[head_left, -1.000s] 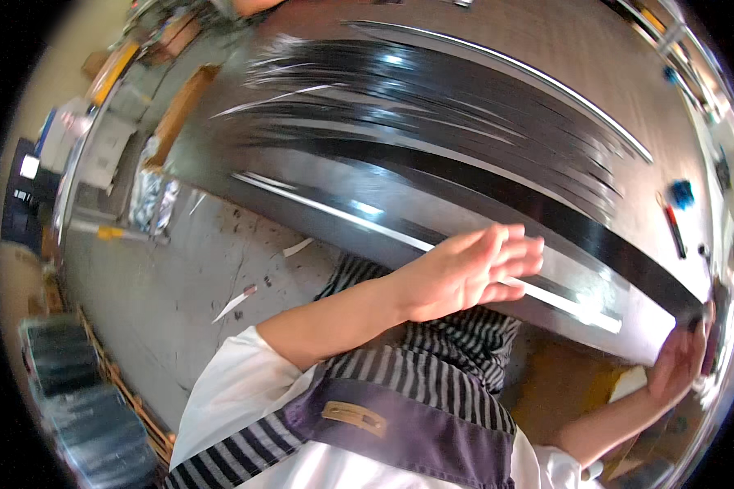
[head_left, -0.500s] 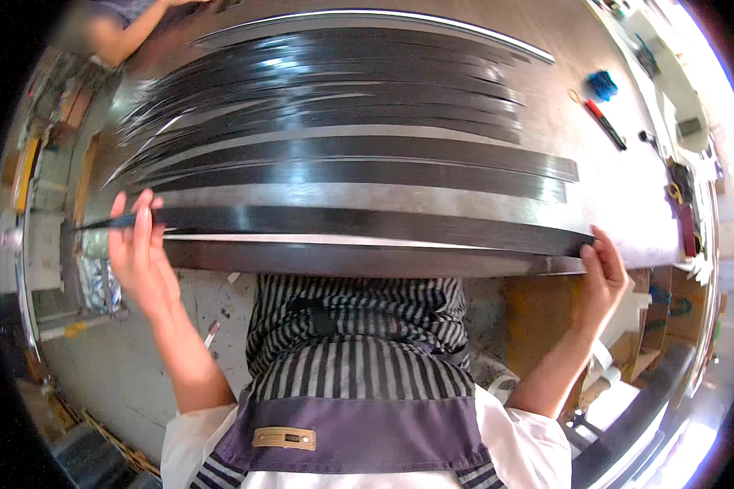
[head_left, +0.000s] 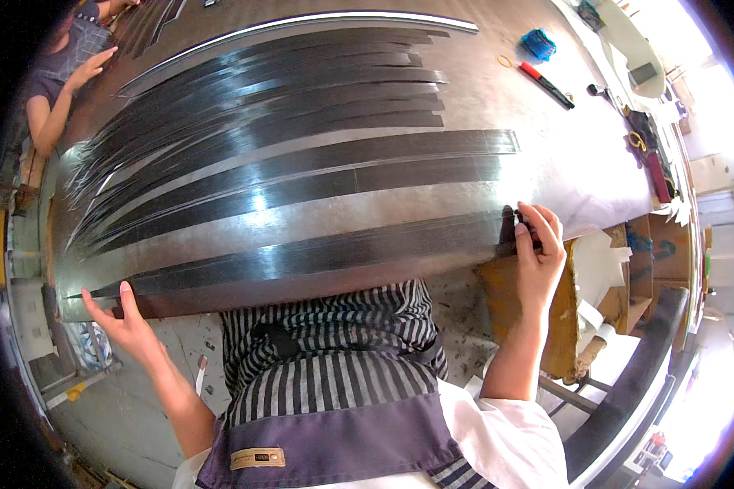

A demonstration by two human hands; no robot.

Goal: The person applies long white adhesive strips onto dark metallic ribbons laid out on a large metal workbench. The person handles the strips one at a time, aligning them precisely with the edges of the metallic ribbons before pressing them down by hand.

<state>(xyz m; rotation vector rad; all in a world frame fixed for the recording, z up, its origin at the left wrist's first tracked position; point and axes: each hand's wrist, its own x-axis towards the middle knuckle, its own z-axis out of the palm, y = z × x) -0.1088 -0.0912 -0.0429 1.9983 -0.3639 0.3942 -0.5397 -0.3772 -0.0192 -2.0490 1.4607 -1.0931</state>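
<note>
A long black strip [head_left: 302, 257] lies along the near edge of the worktable. At its left end is my left hand [head_left: 129, 328], open, with thumb and forefinger spread at the table edge. My right hand [head_left: 542, 248] is closed in a pinch at the strip's right end, where a dark bit shows between the fingertips. Just beyond lie two more black strips [head_left: 367, 156], side by side. Farther back, many thin black strips [head_left: 294, 94] are spread in a loose, overlapping bundle.
A pale-edged long bar [head_left: 326, 18] lies behind the bundle. To the right are a blue crumpled bundle [head_left: 538, 45], a red and black marker [head_left: 546, 85] and yellow-handled scissors [head_left: 636, 140]. A cardboard box [head_left: 514, 306] stands below the table. Another person's hand [head_left: 90, 69] is at far left.
The near strip has come down from between my raised hands onto the table. My left hand has opened and moved nearer at the left end. The view has turned.
</note>
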